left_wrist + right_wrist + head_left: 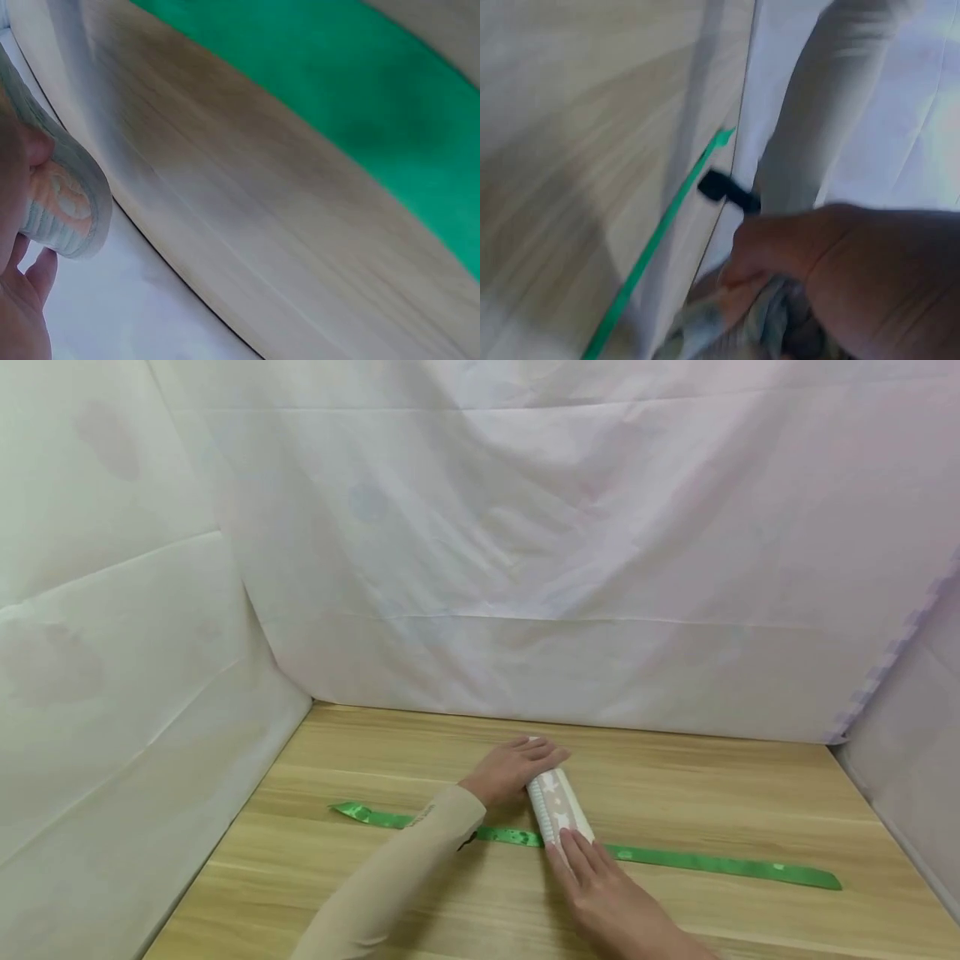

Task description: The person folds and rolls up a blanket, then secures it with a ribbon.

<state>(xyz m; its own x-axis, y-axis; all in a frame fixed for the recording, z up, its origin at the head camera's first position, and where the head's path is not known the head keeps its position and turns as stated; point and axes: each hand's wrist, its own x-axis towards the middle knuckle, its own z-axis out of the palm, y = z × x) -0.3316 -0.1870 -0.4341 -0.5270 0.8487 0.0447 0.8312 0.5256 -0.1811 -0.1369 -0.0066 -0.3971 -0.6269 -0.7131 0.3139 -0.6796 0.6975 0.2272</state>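
A long, white folded bundle [555, 802], cloth-like and printed with pale pinkish-grey bands and white shapes, lies across a green ribbon [705, 862] on the table. My left hand [517, 768] grips its far end from above. Thumb and fingers close about the end in the left wrist view, where the ribbed, orange-patterned bundle [71, 210] shows layered edges. At the near end, my right hand [611, 893] holds the bundle with its fingers over the top. Crumpled patterned material [697, 322] shows below that hand in the right wrist view, though its fingertips are hidden there.
The wood-grain table [390, 743] is enclosed by a white cloth backdrop [480, 568] behind and cloth sides. The ribbon runs left to right beneath the bundle. A beige sleeve [405, 868] covers the left arm, with a small black item [718, 186] at its wrist.
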